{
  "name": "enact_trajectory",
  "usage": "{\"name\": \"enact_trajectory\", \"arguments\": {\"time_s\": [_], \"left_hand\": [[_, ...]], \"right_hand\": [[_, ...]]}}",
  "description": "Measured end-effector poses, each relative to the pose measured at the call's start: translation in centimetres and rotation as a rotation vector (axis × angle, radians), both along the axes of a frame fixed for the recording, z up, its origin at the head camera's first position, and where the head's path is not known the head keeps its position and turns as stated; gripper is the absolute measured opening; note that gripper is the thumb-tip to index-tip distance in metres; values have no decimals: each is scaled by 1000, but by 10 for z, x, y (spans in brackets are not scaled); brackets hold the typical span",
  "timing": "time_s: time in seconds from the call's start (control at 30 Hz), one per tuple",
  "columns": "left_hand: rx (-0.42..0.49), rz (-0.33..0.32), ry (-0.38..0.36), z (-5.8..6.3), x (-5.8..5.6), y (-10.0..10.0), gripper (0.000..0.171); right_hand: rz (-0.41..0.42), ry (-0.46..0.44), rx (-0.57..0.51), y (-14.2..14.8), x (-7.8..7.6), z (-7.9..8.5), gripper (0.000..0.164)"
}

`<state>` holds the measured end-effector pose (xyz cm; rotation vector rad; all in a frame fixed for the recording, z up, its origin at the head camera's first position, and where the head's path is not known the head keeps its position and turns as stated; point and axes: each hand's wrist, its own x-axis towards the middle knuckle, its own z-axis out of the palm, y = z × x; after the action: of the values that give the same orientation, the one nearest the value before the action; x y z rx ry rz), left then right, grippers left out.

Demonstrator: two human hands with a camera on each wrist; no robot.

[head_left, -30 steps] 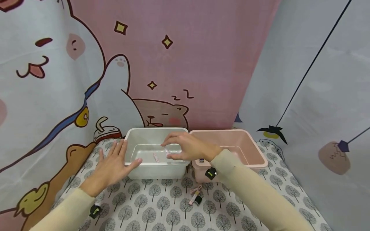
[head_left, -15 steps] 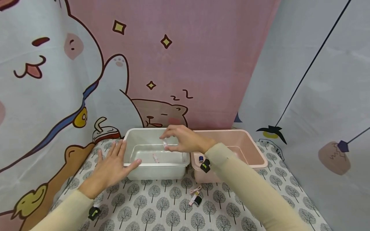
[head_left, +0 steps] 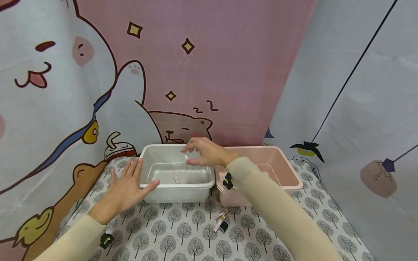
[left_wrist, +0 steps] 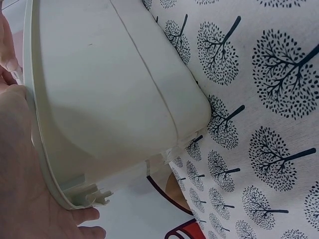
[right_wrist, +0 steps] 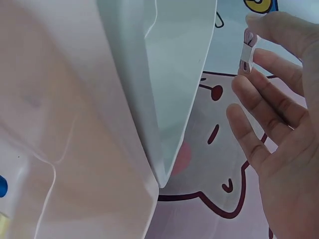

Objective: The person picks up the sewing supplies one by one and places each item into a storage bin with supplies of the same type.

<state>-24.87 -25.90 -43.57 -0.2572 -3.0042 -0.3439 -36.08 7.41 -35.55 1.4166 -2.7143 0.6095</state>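
Note:
Between thumb and index finger, my right hand (head_left: 210, 152) pinches a small bundle of thin pinkish cord (right_wrist: 247, 52) with a white band round its middle. It is over the right part of the white bin (head_left: 177, 195), with the other fingers loosely bent. My left hand (head_left: 128, 188) lies with fingers spread at that bin's left end, its palm against the rim in the left wrist view. Inside the white bin lies a similar small pinkish-white piece (head_left: 176, 178), too small to make out.
A pink bin (head_left: 233, 199) stands against the white bin's right side. A blue spool (right_wrist: 2, 186) shows inside it. Before the bins, a black spool (head_left: 223, 227) and a pink cord loop (head_left: 221, 214) lie on the tree-print cloth. A printed curtain (head_left: 248, 72) hangs behind.
My right hand has risen and moved toward the back of the white bin, carrying the cord bundle. The left hand has stayed almost still at the rim.

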Motion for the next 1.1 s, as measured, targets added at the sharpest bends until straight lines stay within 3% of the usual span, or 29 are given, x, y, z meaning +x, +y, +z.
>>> {"name": "enact_trajectory", "arguments": {"time_s": [0.7,0.93,1.1], "left_hand": [[-4,6,-9,2,1,3,122],[-5,2,-9,2,1,3,120],[-4,2,-11,1,1,2,121]], "right_hand": [[-93,-23,28,-15,-15,-1,44],[-167,-57,80,-13,-13,-4,59],[-177,-33,100,-9,-11,-5,62]]}}
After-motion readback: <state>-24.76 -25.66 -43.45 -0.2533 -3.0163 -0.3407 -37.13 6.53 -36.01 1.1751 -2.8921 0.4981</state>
